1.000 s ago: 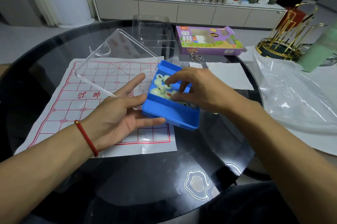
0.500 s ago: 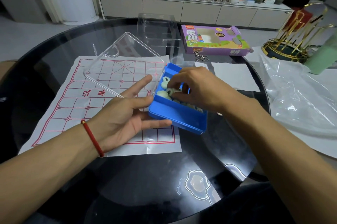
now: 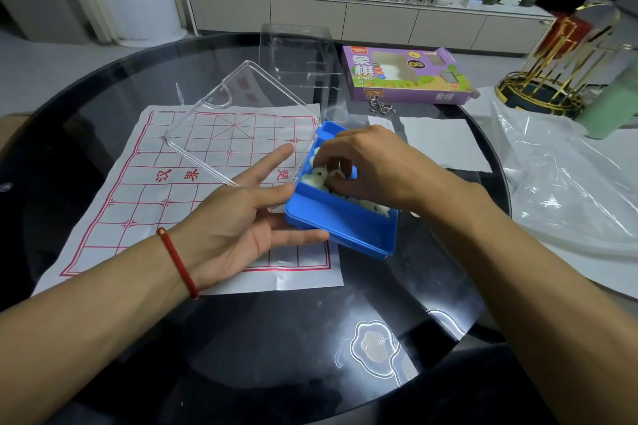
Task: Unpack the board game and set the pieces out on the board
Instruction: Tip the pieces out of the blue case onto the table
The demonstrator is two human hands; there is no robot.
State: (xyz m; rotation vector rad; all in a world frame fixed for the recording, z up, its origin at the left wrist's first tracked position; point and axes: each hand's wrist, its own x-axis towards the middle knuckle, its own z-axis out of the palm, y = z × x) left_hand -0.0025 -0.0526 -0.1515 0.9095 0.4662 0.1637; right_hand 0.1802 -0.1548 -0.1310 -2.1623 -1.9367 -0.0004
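Observation:
A blue plastic case (image 3: 348,231) sits on the right edge of the paper xiangqi board (image 3: 165,189), its clear hinged lid (image 3: 241,120) open to the left. Several pale round pieces (image 3: 319,175) lie inside. My left hand (image 3: 241,220) holds the case's near-left corner, thumb along its front wall and fingers straight. My right hand (image 3: 366,169) reaches into the case from the right, fingers curled down among the pieces; the fingertips hide what they touch.
The round dark glass table (image 3: 276,338) carries the purple game box (image 3: 407,79) and a clear plastic insert (image 3: 297,61) at the back. White paper sheets (image 3: 445,144), a plastic bag (image 3: 569,189) and a gold wire rack (image 3: 559,79) lie to the right.
My right hand's fingers have dug deeper into the pieces in the case. The left hand stays on the case's corner.

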